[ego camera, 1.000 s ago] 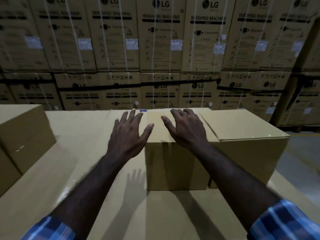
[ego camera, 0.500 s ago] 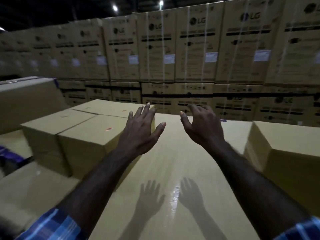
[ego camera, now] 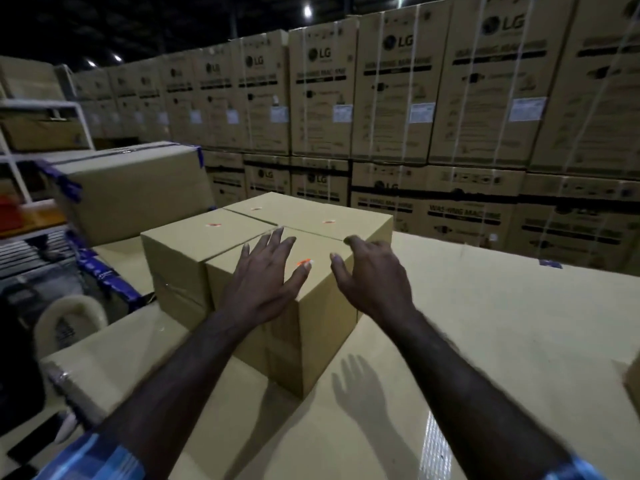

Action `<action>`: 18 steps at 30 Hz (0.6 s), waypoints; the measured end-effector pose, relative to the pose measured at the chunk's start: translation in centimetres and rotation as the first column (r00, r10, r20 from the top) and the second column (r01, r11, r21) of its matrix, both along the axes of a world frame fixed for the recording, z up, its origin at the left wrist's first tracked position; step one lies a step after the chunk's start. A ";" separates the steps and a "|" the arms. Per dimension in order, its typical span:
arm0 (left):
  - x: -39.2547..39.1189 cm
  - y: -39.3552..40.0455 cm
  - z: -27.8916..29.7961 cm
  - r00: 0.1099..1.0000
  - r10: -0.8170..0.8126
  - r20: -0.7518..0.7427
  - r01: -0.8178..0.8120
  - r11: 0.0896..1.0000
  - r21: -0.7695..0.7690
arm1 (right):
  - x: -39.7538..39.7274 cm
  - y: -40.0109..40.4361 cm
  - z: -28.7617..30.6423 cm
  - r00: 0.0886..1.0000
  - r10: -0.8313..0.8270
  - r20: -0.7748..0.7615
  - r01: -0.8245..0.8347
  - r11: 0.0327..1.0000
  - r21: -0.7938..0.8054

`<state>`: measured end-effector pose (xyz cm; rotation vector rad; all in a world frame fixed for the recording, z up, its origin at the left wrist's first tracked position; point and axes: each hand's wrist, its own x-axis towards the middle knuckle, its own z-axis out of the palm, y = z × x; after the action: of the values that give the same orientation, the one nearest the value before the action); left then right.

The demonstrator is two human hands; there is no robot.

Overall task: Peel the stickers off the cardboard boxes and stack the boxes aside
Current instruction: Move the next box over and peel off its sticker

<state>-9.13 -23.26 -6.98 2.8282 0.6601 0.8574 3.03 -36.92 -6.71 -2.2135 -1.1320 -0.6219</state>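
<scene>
Several plain cardboard boxes stand packed together on a large cardboard surface (ego camera: 485, 341). The nearest box (ego camera: 322, 320) carries a small orange-and-white sticker (ego camera: 304, 261) on its top. My left hand (ego camera: 263, 278) hovers over that top with fingers spread, its thumb tip beside the sticker. My right hand (ego camera: 372, 271) hangs over the box's right edge, fingers apart and curled, holding nothing. The left box (ego camera: 180, 251) has a sticker (ego camera: 213, 224). Two rear boxes also show stickers, one (ego camera: 255, 208) and another (ego camera: 329, 221).
A wall of strapped LG washing machine cartons (ego camera: 415, 109) fills the background. A big box with blue tape (ego camera: 131, 188) sits to the left, beside a white metal rack (ego camera: 20, 161). A cream plastic chair back (ego camera: 69, 320) stands low on the left.
The view has swung left and both hands have travelled left with it, from the boxes on the right to above the stickered boxes. Both hands stay empty.
</scene>
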 end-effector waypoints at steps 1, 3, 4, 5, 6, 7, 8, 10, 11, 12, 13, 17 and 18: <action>0.3 1.0 -0.3 1.000 0.008 -0.025 -0.009 1.000 -0.022 | 0.1 1.0 -0.6 1.000 0.012 -0.024 -0.012 1.000 -0.006; 1.0 2.8 -1.0 0.996 0.042 -0.074 -0.046 0.997 -0.064 | 0.6 2.8 -1.7 0.998 0.033 -0.056 -0.035 0.999 -0.025; 1.2 3.6 -1.3 0.994 0.061 -0.092 -0.068 0.994 -0.081 | 0.9 3.6 -2.3 0.996 0.044 -0.073 -0.046 0.998 -0.035; 1.4 4.3 -1.7 0.991 0.077 -0.107 -0.088 0.992 -0.096 | 1.1 4.4 -2.9 0.994 0.051 -0.095 -0.055 0.998 -0.043; 1.7 5.0 -2.0 0.989 0.090 -0.121 -0.103 0.988 -0.111 | 1.2 5.2 -3.6 0.991 0.054 -0.123 -0.061 0.997 -0.048; 1.8 5.9 -2.4 0.986 0.096 -0.135 -0.114 0.985 -0.126 | 1.2 5.9 -4.2 0.987 0.054 -0.152 -0.063 0.997 -0.052; 2.0 6.7 -2.7 0.984 0.100 -0.149 -0.121 0.983 -0.140 | 1.2 6.5 -4.8 0.984 0.053 -0.173 -0.063 0.996 -0.058; 2.0 8.6 -3.3 0.978 0.102 -0.179 -0.132 0.977 -0.166 | 0.9 7.8 -5.9 0.979 0.039 -0.199 -0.054 0.996 -0.070; 1.9 9.6 -3.6 0.977 0.100 -0.187 -0.133 0.975 -0.177 | 0.7 8.3 -6.3 0.975 0.028 -0.222 -0.045 0.997 -0.070; 1.9 10.7 -3.9 0.977 0.096 -0.189 -0.131 0.974 -0.185 | 0.5 8.9 -6.6 0.969 0.016 -0.246 -0.033 0.997 -0.066; 1.8 11.8 -4.2 0.977 0.092 -0.195 -0.129 0.974 -0.187 | 0.4 9.4 -6.9 0.964 0.003 -0.266 -0.020 0.998 -0.061; 1.0 15.8 -5.6 0.966 0.047 -0.256 -0.086 0.986 -0.142 | -0.1 10.4 -8.3 0.953 -0.034 -0.300 0.031 0.999 -0.016; 0.8 16.7 -5.9 0.966 0.027 -0.255 -0.060 0.991 -0.123 | -0.1 10.5 -8.5 0.948 -0.031 -0.317 0.036 0.999 0.009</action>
<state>-8.31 -6.60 -12.86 2.8380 0.7808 0.4417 2.94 -26.46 -15.17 -2.2246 -0.9220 -0.2710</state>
